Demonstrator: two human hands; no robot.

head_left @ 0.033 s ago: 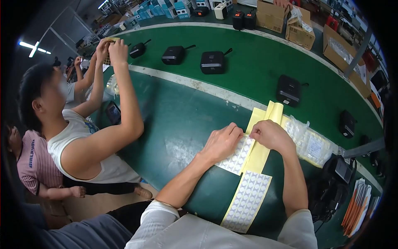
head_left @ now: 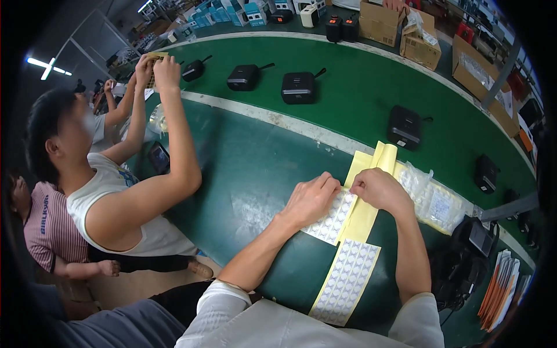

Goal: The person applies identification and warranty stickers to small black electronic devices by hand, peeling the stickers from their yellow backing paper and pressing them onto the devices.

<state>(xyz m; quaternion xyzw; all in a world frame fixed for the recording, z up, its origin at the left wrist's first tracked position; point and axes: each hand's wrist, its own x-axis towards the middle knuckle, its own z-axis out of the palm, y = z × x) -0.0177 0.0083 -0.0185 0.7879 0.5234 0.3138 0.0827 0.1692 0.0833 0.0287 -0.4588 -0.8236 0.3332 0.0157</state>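
Observation:
A sheet of small round white stickers (head_left: 329, 227) lies on the dark green table, partly over yellow backing paper (head_left: 366, 220). My left hand (head_left: 315, 198) bends over the sheet's upper part, fingertips pinched together at its top edge. Close beside it, my right hand (head_left: 380, 188) pinches at the upper right corner of the same sheet, its wrist over the yellow paper. The fingers hide exactly what is between their tips. Nearer to me lies a second sticker sheet (head_left: 347, 281), touched by neither hand.
Black cases with straps (head_left: 298, 87) sit along a green conveyor belt (head_left: 348, 87) beyond the table edge. Clear plastic bags (head_left: 439, 202) and a black bag (head_left: 464, 261) lie at right. On my left, a co-worker (head_left: 125, 191) raises both hands. Cardboard boxes (head_left: 420, 46) stand across the belt.
The black cases at the far left and middle of the belt have shifted very slightly to the right. My hands and the sticker sheets show no visible movement.

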